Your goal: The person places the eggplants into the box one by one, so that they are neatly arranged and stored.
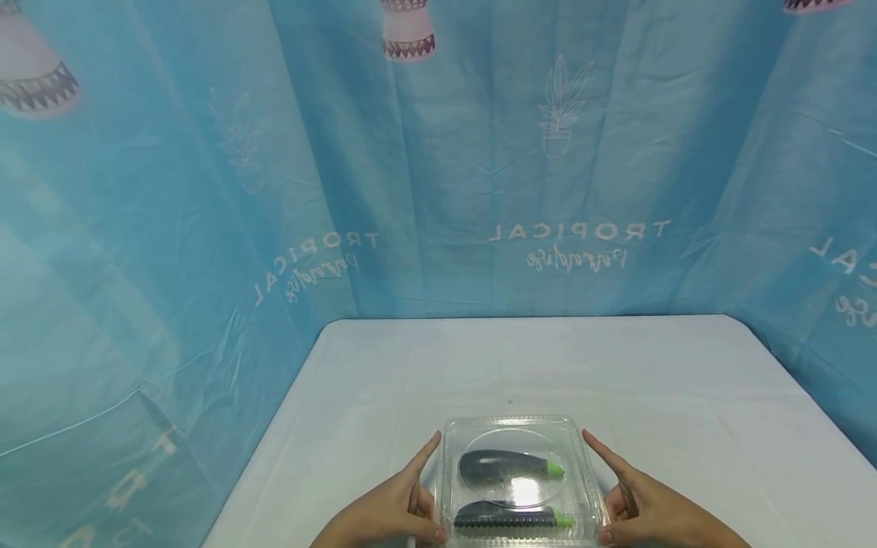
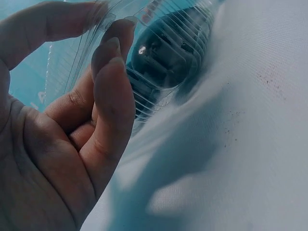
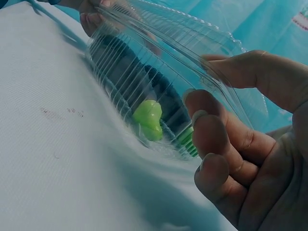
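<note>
A clear plastic clamshell box (image 1: 507,421) sits at the table's near side, its ribbed wall and rim flange showing in both wrist views. Through the lid two dark, glossy, eggplant-shaped things appear, one farther (image 1: 503,464) and one nearer (image 1: 503,515), each with a bright green tip on the right. My left hand (image 1: 390,506) pinches the box's left rim between thumb and curled fingers, index finger stretched along the side. On the opposite rim my right hand (image 1: 647,506) does the same, its curled fingers close by the green tip (image 3: 148,119).
The white-covered table (image 1: 521,358) extends behind and to both sides of the box. Blue printed curtains (image 1: 438,167) hang along its back and sides. Small reddish specks (image 2: 269,82) mark the cloth near the box.
</note>
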Action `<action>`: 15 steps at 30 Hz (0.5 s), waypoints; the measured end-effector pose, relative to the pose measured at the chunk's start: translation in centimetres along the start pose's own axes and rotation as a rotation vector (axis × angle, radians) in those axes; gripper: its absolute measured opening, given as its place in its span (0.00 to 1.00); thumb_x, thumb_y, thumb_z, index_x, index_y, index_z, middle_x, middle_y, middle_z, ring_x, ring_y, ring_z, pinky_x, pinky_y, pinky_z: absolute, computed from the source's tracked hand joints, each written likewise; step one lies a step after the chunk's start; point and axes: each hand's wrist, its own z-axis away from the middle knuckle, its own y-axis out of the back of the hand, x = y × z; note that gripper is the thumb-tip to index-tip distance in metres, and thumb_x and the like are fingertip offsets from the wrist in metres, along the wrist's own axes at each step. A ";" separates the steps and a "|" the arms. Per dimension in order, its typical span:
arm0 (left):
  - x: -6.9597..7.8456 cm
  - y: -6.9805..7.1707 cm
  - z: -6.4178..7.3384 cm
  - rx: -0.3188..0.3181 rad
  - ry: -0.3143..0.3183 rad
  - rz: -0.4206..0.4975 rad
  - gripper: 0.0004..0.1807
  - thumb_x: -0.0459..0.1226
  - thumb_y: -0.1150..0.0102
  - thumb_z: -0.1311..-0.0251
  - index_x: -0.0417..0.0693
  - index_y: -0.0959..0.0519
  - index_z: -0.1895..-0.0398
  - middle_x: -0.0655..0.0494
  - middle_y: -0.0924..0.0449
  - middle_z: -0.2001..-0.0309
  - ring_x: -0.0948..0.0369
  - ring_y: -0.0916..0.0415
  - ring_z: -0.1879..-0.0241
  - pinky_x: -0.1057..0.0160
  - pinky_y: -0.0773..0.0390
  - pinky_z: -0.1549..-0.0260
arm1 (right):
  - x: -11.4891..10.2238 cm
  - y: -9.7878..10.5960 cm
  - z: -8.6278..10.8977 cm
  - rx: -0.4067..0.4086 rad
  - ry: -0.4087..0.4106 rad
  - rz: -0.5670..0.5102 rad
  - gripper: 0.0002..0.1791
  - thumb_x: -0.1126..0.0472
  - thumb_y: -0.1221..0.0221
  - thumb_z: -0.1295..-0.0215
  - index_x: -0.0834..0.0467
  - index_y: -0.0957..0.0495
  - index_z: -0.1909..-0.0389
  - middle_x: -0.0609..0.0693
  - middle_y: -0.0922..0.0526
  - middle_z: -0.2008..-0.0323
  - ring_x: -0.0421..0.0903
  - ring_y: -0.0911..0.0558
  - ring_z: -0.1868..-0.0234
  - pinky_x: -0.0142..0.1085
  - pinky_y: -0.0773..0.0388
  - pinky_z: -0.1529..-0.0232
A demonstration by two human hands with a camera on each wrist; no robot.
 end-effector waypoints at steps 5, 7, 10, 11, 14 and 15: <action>0.2 -0.1 0.1 0.025 0.010 -0.013 0.66 0.30 0.31 0.35 0.61 0.75 0.15 0.48 0.14 0.67 0.61 0.16 0.70 0.62 0.12 0.64 | -0.2 -0.1 0.1 0.025 -0.029 0.017 0.60 0.69 0.41 0.24 0.50 0.84 0.18 0.48 0.17 0.74 0.37 0.23 0.74 0.29 0.20 0.70; 0.3 0.0 0.1 0.035 0.015 -0.013 0.66 0.30 0.30 0.36 0.61 0.74 0.14 0.48 0.14 0.67 0.60 0.16 0.70 0.61 0.11 0.63 | -0.3 -0.1 0.1 0.033 -0.043 0.020 0.60 0.69 0.41 0.24 0.49 0.83 0.18 0.47 0.18 0.74 0.37 0.23 0.75 0.29 0.21 0.71; 0.2 0.2 0.1 0.041 0.022 0.002 0.66 0.30 0.30 0.35 0.62 0.73 0.14 0.46 0.13 0.66 0.59 0.16 0.71 0.61 0.12 0.64 | -0.5 -0.2 0.2 0.034 -0.033 0.019 0.60 0.69 0.41 0.24 0.49 0.82 0.17 0.48 0.18 0.74 0.37 0.23 0.74 0.30 0.19 0.70; 0.2 0.3 0.1 0.043 0.027 0.009 0.65 0.31 0.30 0.35 0.63 0.73 0.14 0.45 0.13 0.66 0.59 0.16 0.71 0.61 0.12 0.65 | -0.5 -0.2 0.2 0.033 -0.022 0.014 0.59 0.69 0.41 0.24 0.50 0.82 0.17 0.49 0.18 0.74 0.38 0.23 0.74 0.31 0.19 0.70; 0.1 0.4 0.1 0.041 0.026 0.034 0.64 0.31 0.31 0.33 0.64 0.72 0.14 0.44 0.13 0.64 0.59 0.16 0.71 0.62 0.12 0.67 | -0.6 -0.2 0.2 0.023 0.008 0.006 0.59 0.71 0.42 0.24 0.52 0.81 0.17 0.51 0.18 0.74 0.38 0.22 0.73 0.32 0.18 0.69; 0.1 0.5 0.2 0.038 0.024 0.042 0.63 0.30 0.32 0.32 0.64 0.72 0.14 0.44 0.13 0.64 0.59 0.16 0.70 0.62 0.13 0.67 | -0.6 -0.2 0.2 0.023 0.010 0.009 0.59 0.71 0.42 0.24 0.51 0.81 0.17 0.51 0.18 0.74 0.38 0.22 0.73 0.32 0.18 0.69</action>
